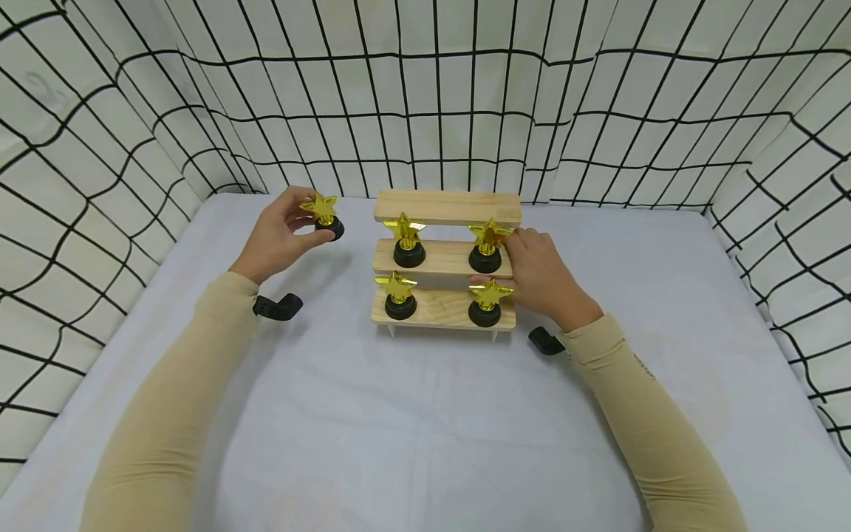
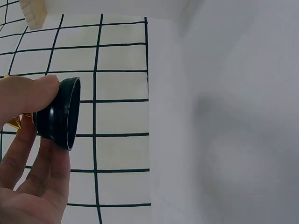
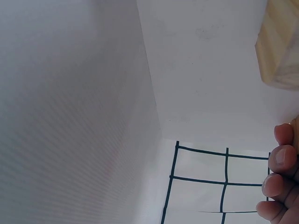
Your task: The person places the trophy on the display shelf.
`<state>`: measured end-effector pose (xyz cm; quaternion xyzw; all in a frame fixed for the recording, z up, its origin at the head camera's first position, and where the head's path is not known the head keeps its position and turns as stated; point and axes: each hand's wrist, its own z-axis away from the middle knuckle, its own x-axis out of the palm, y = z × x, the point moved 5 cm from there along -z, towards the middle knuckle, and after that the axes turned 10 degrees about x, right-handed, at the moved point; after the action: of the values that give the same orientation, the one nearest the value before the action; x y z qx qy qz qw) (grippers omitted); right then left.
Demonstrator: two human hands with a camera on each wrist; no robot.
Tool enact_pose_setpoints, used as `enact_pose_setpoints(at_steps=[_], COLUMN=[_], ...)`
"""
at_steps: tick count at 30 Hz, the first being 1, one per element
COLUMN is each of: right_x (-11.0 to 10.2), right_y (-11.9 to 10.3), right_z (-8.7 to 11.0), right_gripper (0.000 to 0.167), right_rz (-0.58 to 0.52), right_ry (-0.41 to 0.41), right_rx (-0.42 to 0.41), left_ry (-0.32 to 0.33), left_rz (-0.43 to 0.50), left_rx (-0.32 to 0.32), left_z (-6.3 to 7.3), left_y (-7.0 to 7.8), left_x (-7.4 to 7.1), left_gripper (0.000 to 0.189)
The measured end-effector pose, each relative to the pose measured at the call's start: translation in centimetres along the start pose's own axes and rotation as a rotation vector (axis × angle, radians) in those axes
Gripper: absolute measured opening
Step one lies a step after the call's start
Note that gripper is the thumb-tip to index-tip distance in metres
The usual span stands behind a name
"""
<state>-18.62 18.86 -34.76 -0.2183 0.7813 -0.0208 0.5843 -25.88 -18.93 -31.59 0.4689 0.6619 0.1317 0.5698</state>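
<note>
My left hand (image 1: 282,229) pinches a gold star trophy (image 1: 323,209) above the cloth, left of the wooden stand. In the left wrist view, thumb and fingers hold its black cup-shaped base (image 2: 58,114), whose underside faces sideways. At the right end of the three-tier wooden stand (image 1: 447,255), my right hand (image 1: 541,273) grips the middle board, with the thumb low in front. Fingers (image 3: 280,158) show beside the wood in the right wrist view. Two star trophies stand on the middle board, the left one (image 1: 408,244) and the right one (image 1: 487,247). Two more stand on the bottom board (image 1: 444,314).
The top board (image 1: 447,207) of the stand bears nothing. A white cloth (image 1: 425,421) covers the table. White panels with a black grid (image 1: 425,96) rise at the back and both sides. Black wrist devices (image 1: 278,307) sit by both sleeves.
</note>
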Motion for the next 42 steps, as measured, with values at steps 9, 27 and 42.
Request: enact_pose_setpoints(at_steps=[9, 27, 42], right_x=[0.0, -0.1, 0.0], right_y=[0.0, -0.1, -0.1], right_z=[0.0, 0.0, -0.1], right_gripper=[0.112, 0.085, 0.112], right_rz=[0.001, 0.003, -0.005], right_ry=[-0.037, -0.097, -0.01], right_rx=[0.023, 0.069, 0.015], left_ry=[-0.019, -0.042, -0.035], left_rz=[-0.065, -0.104, -0.061], left_rx=[0.049, 0.135, 0.197], left_z=[-0.6, -2.6, -4.6], left_y=[2.7, 7.5, 10.7], left_x=[-0.7, -1.1, -0.5], left_gripper=[0.061, 0.06, 0.058])
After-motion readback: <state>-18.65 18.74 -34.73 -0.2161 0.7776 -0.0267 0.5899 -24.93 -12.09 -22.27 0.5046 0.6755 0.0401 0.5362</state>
